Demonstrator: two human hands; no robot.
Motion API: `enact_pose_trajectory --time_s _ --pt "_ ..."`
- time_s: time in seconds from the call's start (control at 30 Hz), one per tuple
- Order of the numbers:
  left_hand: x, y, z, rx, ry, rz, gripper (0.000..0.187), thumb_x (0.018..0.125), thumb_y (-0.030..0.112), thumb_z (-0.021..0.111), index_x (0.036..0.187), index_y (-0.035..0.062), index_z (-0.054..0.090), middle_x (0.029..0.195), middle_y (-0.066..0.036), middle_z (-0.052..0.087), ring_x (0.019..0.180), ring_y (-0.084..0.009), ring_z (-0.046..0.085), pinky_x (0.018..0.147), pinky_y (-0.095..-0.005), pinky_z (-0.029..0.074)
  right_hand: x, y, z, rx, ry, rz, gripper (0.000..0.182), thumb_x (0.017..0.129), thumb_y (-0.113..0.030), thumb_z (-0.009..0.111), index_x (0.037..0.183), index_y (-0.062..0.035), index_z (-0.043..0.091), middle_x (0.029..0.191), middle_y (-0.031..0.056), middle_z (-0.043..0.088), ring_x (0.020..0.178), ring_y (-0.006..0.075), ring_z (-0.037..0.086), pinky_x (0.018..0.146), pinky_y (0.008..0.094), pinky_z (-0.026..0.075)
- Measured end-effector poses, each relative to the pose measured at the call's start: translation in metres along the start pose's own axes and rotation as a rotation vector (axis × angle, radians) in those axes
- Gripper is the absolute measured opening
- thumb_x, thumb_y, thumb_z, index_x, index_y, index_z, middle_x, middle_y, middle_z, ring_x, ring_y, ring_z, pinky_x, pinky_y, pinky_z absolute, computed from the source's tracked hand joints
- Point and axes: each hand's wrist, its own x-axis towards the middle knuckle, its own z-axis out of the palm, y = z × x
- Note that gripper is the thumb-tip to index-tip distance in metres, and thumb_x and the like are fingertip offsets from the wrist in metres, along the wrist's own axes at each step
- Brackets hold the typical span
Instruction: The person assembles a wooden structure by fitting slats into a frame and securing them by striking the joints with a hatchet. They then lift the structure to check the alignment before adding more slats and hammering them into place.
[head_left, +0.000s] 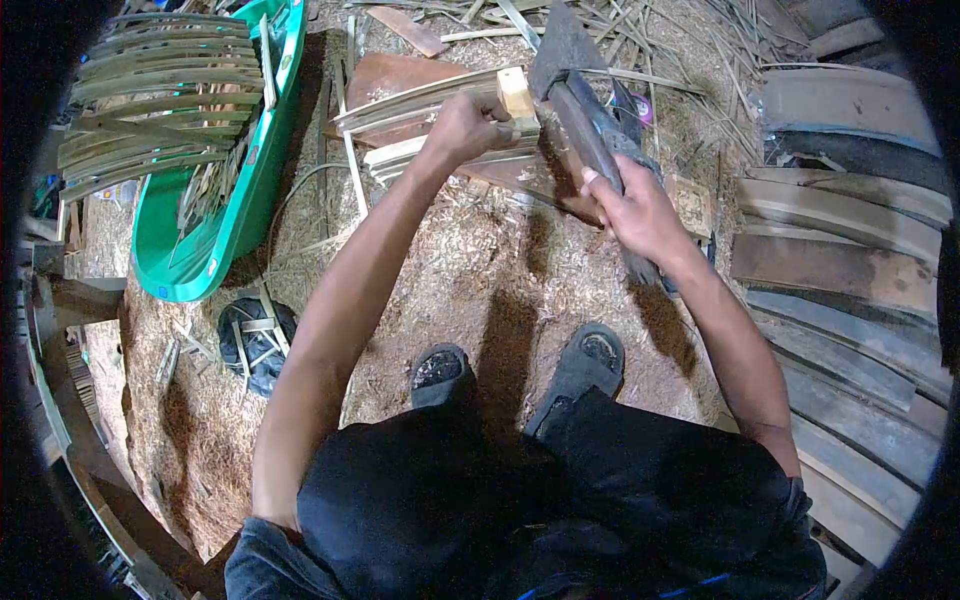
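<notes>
My right hand (635,205) is closed around the dark handle of a hatchet (585,125). Its broad metal blade points up and away from me. To the left, my left hand (468,125) has its fingers curled against a pale wooden block (515,95), and seems to grip its lower left side; the fingertips are partly hidden. Behind and beneath that hand lies a bundle of long, pale wooden strips (400,150). The hatchet head is just right of the block, apart from it.
A green plastic tub (265,160) with slatted strips across it stands at the left. Near it lies a black bag (258,345) with wood scraps. Curved planks (840,260) line the right side. Shavings (450,290) cover the ground around my sandalled feet.
</notes>
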Motion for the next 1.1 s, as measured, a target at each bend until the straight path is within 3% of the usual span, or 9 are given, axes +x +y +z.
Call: enact_pose_trajectory --time_s 0.1,0.3,0.4,0.5,0.6,0.73,0.93,1.1 --pt "-0.004 0.005 -0.003 0.047 0.045 0.042 0.031 0.066 0.021 0.086 0.087 0.0036 0.073 0.080 -0.012 0.071 0.074 -0.0198 0.066 0.070 -0.0355 0.052 0.000 0.002 0.000 -0.073 -0.057 0.052 0.026 0.098 -0.027 0.054 0.103 -0.0019 0.057 0.074 0.0004 0.056 0.055 0.0078 0.050 0.047 0.0267 0.043" --pt "-0.002 0.000 0.000 -0.007 0.014 0.024 0.030 0.070 0.022 0.086 0.088 0.0024 0.073 0.084 -0.009 0.071 0.077 -0.0170 0.066 0.069 -0.0336 0.051 0.003 0.000 0.000 0.068 -0.023 0.020 0.024 0.099 -0.024 0.053 0.104 -0.0012 0.056 0.072 0.0004 0.055 0.054 0.0079 0.051 0.045 0.0260 0.043" --pt "0.000 -0.003 0.000 0.043 0.032 0.068 0.030 0.070 0.022 0.086 0.088 0.0024 0.073 0.083 -0.009 0.071 0.076 -0.0164 0.066 0.068 -0.0333 0.051 0.000 -0.015 -0.004 -0.043 -0.001 0.052 0.036 0.095 -0.033 0.056 0.104 0.0022 0.059 0.074 0.0130 0.064 0.068 0.0256 0.063 0.067 0.0418 0.049" --pt "0.001 -0.005 0.001 0.044 0.055 0.076 0.032 0.066 0.024 0.086 0.090 0.0048 0.074 0.083 -0.013 0.072 0.076 -0.0218 0.068 0.072 -0.0368 0.052 0.003 0.006 0.008 -0.138 -0.025 -0.033 0.036 0.095 -0.031 0.054 0.103 0.0033 0.059 0.074 0.0145 0.063 0.068 0.0264 0.063 0.067 0.0419 0.048" --pt "-0.004 0.002 -0.002 0.045 0.043 0.077 0.031 0.067 0.024 0.085 0.089 0.0050 0.075 0.083 -0.013 0.072 0.076 -0.0221 0.068 0.072 -0.0368 0.052 0.001 -0.002 0.003 -0.098 -0.067 0.152 0.034 0.095 -0.030 0.054 0.101 0.0030 0.059 0.074 0.0159 0.062 0.069 0.0274 0.063 0.067 0.0419 0.048" --pt "-0.005 0.006 -0.003 0.081 0.020 0.033 0.033 0.069 0.025 0.087 0.090 0.0040 0.074 0.088 -0.011 0.071 0.082 -0.0192 0.065 0.074 -0.0349 0.051 0.002 -0.008 -0.002 -0.078 -0.017 -0.006 0.035 0.094 -0.032 0.055 0.101 0.0029 0.059 0.073 0.0174 0.061 0.069 0.0290 0.062 0.067 0.0430 0.048" --pt "-0.003 0.001 -0.003 0.081 0.030 0.086 0.035 0.069 0.026 0.087 0.092 0.0027 0.073 0.090 -0.012 0.071 0.084 -0.0200 0.066 0.076 -0.0347 0.051 -0.001 0.014 0.012 -0.253 0.013 -0.010 0.037 0.096 -0.034 0.054 0.098 0.0027 0.056 0.071 0.0165 0.060 0.070 0.0295 0.063 0.067 0.0431 0.048" --pt "-0.002 -0.002 0.001 0.070 0.048 0.056 0.035 0.069 0.025 0.087 0.093 0.0026 0.073 0.090 -0.011 0.072 0.082 -0.0194 0.066 0.074 -0.0345 0.051 -0.002 -0.009 0.001 0.021 -0.043 0.063 0.038 0.096 -0.034 0.055 0.096 0.0039 0.055 0.061 0.0133 0.059 0.048 0.0268 0.059 0.053 0.0422 0.048"
